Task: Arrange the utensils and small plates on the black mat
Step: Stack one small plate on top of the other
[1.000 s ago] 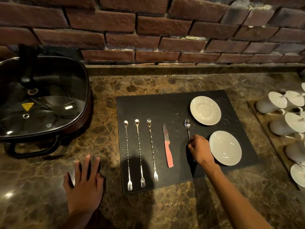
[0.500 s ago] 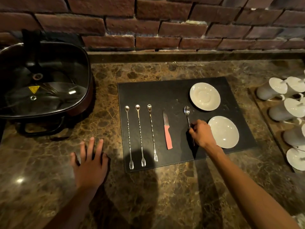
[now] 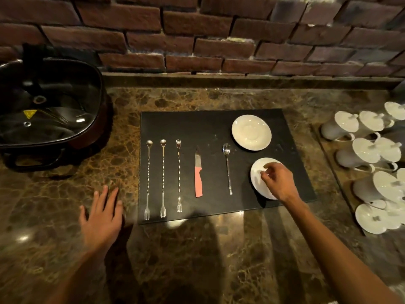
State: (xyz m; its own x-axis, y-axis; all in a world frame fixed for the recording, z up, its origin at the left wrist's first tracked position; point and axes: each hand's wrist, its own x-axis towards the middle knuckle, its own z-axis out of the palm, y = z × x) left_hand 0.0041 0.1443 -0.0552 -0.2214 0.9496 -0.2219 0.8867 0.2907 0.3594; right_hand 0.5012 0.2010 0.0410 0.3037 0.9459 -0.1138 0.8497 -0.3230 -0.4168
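A black mat [image 3: 210,126] lies on the marble counter. On it, left to right, lie three long twisted fork-spoons [image 3: 162,178], a knife with a pink handle [image 3: 198,173] and a small spoon [image 3: 227,167]. One small white plate [image 3: 251,132] sits at the mat's back right. A second white plate [image 3: 257,183] lies nearer, partly under my right hand [image 3: 277,181], whose fingers are loosely curled over it and hold nothing. My left hand [image 3: 102,218] rests flat on the counter left of the mat, fingers spread.
A black electric pot with a glass lid [image 3: 46,113] stands at the left. White lidded cups [image 3: 370,159] lie on a tray at the right. A brick wall [image 3: 197,36] runs along the back.
My right hand has let go of the small spoon and moved right over the near plate. The spoon now lies straight and uncovered on the mat. My left hand stays flat.
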